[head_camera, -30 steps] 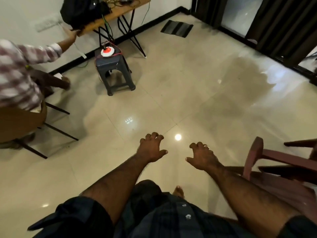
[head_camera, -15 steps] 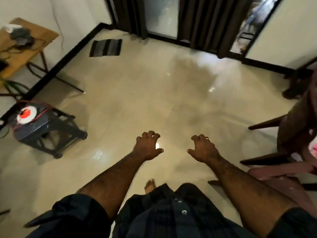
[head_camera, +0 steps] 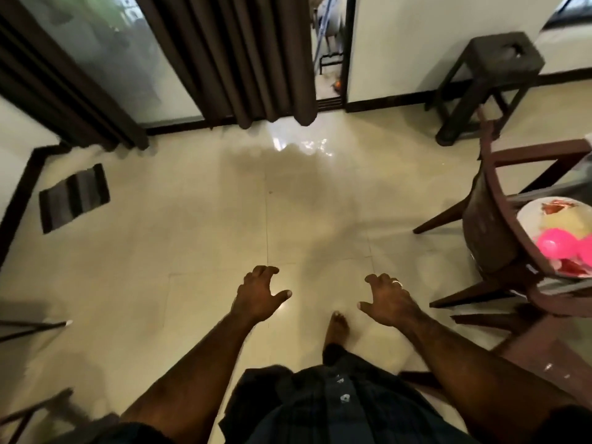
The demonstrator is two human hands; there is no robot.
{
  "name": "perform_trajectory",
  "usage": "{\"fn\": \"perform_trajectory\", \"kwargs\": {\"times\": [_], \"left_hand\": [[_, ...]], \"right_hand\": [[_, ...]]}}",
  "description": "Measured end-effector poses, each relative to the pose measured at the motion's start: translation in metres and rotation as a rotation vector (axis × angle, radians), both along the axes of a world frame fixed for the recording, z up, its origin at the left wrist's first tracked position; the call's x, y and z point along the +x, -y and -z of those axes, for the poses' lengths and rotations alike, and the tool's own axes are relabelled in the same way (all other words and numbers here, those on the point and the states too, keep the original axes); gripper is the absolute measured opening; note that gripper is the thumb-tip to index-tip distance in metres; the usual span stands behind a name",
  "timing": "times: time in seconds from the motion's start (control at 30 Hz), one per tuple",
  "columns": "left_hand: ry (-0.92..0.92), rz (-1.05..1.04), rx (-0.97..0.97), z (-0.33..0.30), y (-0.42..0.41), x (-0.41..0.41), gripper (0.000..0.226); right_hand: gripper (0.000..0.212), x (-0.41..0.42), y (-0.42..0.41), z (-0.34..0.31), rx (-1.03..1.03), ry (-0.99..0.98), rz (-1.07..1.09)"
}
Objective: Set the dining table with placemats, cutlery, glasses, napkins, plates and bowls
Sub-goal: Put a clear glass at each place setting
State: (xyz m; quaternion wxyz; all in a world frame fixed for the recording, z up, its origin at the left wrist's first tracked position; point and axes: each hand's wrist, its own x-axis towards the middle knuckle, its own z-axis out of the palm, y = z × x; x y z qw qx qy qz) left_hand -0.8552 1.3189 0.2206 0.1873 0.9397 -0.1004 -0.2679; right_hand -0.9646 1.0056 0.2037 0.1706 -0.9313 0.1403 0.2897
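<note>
**Both my hands held out empty above the tiled floor**

I look down at my two bare arms stretched forward over a glossy cream floor (head_camera: 192, 251). My left hand (head_camera: 256, 298) hangs palm down, fingers loosely curled, thumb out to the side, holding nothing. My right hand (head_camera: 389, 302) mirrors it just beside, also loosely curled and empty, with a ring (head_camera: 397, 282) on one finger. The two hands are apart, not touching. Below and between them my bare foot (head_camera: 336, 326) stands on the floor, and my dark checked shirt (head_camera: 336, 408) fills the bottom edge.

At the right edge a glass-topped counter (head_camera: 551, 192) shows only in part. On it lies a round plate (head_camera: 538, 209) with a red and cream pattern, and bright pink things (head_camera: 557, 245) rest on the plate; I cannot tell what they are. A dark wooden chair (head_camera: 493, 225) stands against the counter's near edge, its back toward me. The plate is well apart from both hands.

Beyond, a dark stool (head_camera: 499, 56) stands by the white wall. Brown curtains (head_camera: 250, 52) hang before a glass door. A small striped mat (head_camera: 75, 197) lies on the floor near the left wall.
</note>
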Motion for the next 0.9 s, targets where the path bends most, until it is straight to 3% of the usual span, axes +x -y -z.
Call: {"fn": "perform_trajectory", "kwargs": {"times": [0.3, 0.5, 0.73, 0.9], "left_hand": [[-0.026, 0.078, -0.072, -0.006, 0.111, 0.229, 0.069], [-0.089, 0.196, -0.046, 0.021, 0.201, 0.412, 0.066], [-0.166, 0.601, 0.045, -0.007, 0.379, 0.582, 0.065], [-0.176, 0.698, 0.033, -0.011, 0.528, 0.649, 0.05]], "right_hand": [[0.074, 0.195, 0.131, -0.018, -0.025, 0.101, 0.169], [0.077, 0.3, 0.204, 0.001, -0.017, 0.008, 0.354], [0.076, 0.401, 0.298, -0.017, 0.072, 0.091, 0.671], [0.07, 0.439, 0.374, 0.0, 0.262, 0.105, 0.886]]}}
